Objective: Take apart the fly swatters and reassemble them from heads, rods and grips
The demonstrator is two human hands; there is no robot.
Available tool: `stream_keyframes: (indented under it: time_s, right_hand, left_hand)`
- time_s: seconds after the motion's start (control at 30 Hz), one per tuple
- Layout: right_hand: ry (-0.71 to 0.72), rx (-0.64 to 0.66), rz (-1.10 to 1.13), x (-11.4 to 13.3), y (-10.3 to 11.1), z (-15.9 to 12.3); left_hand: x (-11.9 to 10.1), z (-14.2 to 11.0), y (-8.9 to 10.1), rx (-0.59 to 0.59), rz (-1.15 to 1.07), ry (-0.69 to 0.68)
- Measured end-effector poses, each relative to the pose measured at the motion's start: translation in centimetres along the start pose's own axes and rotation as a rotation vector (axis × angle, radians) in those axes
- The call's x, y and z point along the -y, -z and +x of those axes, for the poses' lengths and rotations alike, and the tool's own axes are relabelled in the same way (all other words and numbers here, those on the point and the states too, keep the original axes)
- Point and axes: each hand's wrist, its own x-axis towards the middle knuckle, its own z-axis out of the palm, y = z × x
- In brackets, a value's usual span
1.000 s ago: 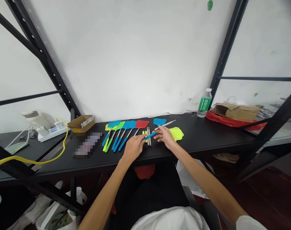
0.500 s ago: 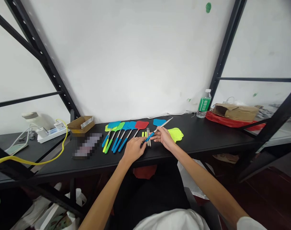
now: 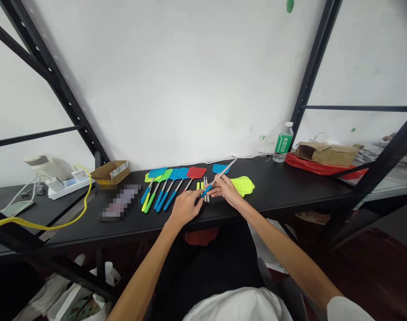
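A fly swatter handle with a blue grip (image 3: 206, 190) and a thin metal rod (image 3: 230, 164) slants up to the right between my hands. My left hand (image 3: 185, 207) is closed around the lower end of the blue grip. The fingers of my right hand (image 3: 227, 191) pinch the metal rod above it. No swatter head shows on the rod's tip. Beneath my hands lie yellow-green grips (image 3: 200, 185) and bare metal rods (image 3: 206, 183). Beyond them rests a loose blue swatter head (image 3: 219, 168), and right of my right hand is a stack of yellow-green swatter heads (image 3: 242, 186).
Several fly swatters (image 3: 170, 199) lie in a row to the left, one with a red head (image 3: 197, 173). Farther left are a cardboard box (image 3: 105, 176), a blurred flat item (image 3: 121, 203) and a yellow cable (image 3: 85, 205). A water bottle (image 3: 283, 143) stands at the right back.
The rod now points more steeply upward, and a little more of its metal shows past my right hand. Both hands keep their hold. The whole view has shifted slightly.
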Motion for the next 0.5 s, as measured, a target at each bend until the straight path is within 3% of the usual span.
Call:
stream_keyframes:
  time_s: [0.27, 0.5]
  right_hand:
    - [0.051, 0.107, 0.015, -0.03, 0.25, -0.14]
    - [0.083, 0.104, -0.087, 0.28, 0.2, -0.39]
  left_hand:
    - [0.04, 0.03, 0.01, 0.025, -0.009, -0.003]
    - [0.08, -0.05, 0.0, 0.017, -0.019, -0.009]
